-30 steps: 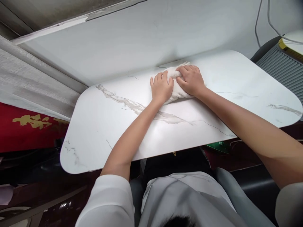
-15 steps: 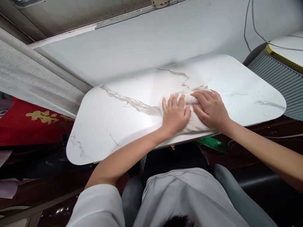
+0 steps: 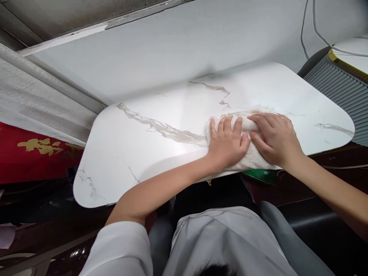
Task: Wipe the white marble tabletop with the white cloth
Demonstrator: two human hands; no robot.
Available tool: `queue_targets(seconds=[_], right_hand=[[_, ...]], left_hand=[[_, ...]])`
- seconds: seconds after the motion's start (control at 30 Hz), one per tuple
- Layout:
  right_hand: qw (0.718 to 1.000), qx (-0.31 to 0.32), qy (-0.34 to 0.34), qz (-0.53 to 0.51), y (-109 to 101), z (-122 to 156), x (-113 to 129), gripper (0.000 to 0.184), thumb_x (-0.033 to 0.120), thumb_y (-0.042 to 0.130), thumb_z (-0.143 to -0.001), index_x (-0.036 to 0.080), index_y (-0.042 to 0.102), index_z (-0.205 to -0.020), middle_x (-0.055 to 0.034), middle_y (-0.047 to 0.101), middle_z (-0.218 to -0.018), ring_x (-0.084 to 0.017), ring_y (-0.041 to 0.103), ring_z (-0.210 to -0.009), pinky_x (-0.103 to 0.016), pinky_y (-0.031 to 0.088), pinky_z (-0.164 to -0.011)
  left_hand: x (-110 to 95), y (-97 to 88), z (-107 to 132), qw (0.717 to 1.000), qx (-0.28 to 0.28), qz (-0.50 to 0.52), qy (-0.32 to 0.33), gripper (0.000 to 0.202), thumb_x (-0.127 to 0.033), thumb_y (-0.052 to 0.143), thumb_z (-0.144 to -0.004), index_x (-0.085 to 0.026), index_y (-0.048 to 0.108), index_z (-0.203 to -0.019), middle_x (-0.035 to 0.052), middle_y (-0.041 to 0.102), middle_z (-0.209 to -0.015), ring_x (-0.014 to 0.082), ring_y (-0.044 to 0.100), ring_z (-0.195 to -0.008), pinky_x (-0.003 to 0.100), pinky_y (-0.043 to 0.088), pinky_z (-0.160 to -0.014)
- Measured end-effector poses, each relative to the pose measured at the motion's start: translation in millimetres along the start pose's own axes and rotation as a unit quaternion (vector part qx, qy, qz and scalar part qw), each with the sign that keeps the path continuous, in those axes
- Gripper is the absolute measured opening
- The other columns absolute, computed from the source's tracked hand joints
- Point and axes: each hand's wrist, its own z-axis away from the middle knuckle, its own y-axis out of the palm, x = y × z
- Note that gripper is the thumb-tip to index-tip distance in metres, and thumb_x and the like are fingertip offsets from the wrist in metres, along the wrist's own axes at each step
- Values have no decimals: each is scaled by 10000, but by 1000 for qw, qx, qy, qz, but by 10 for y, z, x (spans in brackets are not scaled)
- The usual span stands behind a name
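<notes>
Surface (image 3: 161, 157): white, marble-look top with grey-brown veins, rounded corners; landmark for all places below.
White cloth (image 3: 249, 161): flat on the surface, right of its middle, reaching its near edge; fluffy, wrinkled, a fold showing between the hands; partly covered by both.
Left hand (image 3: 228, 143): palm down on the cloth's left part, above the near edge of the surface; fingers fairly straight, a little spread, thumb out toward the other hand; laid over the cloth, not closed round it.
Right hand (image 3: 277, 136): on the cloth's right part, farther right along the surface; fingers loosely bent, pointing left, thumb apart from them; lies over the cloth, not closed into a fist.
Gap: hands near each other, not touching, cloth between.
Wall (image 3: 172, 57): pale, along the far edge of the surface.
Curtain (image 3: 43, 88): whitish, left of the surface.
Red fabric (image 3: 8, 165): gold marking, left of the surface, below the curtain.
Ribbed grey unit (image 3: 339, 84): right of the surface, white top with yellow edging.
Grey cables (image 3: 315, 23): beyond the surface's far right.
Green item (image 3: 260, 175): below the surface's near edge, partly hidden; kind unclear.
White shirt (image 3: 227, 237): wearer's, on the near side of the surface.
</notes>
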Motion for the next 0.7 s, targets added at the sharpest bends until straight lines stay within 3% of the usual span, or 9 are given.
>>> queue_targets(seconds=[0.2, 0.5, 0.7], right_hand=[[1000, 10, 4, 9, 135, -299, -209, 424, 349, 368, -891, 240, 547, -1260, -118, 614, -1209, -351, 516, -1205, -584, 338, -1062], [1000, 13, 13, 4, 467, -983, -577, 396, 342, 336, -917, 268, 537, -1250, -108, 606, -1219, -343, 505, -1185, -572, 327, -1038], [998, 31, 45, -6, 635, -1337, -694, 427, 400, 319, -919, 244, 557, -1238, -123, 601, -1256, -325, 483, -1196, -524, 293, -1076]], left_hand=[[88, 60, -345, 1000, -14, 12, -10, 469, -337, 349, -999, -206, 455, -1437, 111, 464, -1513, 250, 339, -1463, 529, 118, -1261], [350, 88, -1038, 999, -24, 16, -44, 438, -316, 342, -1000, -278, 475, -1416, 34, 488, -1507, 200, 340, -1463, 460, 145, -1251], [480, 98, -1301, 997, -38, 15, -62, 413, -308, 351, -1003, -307, 493, -1391, 31, 516, -1479, 200, 368, -1447, 449, 156, -1243]])
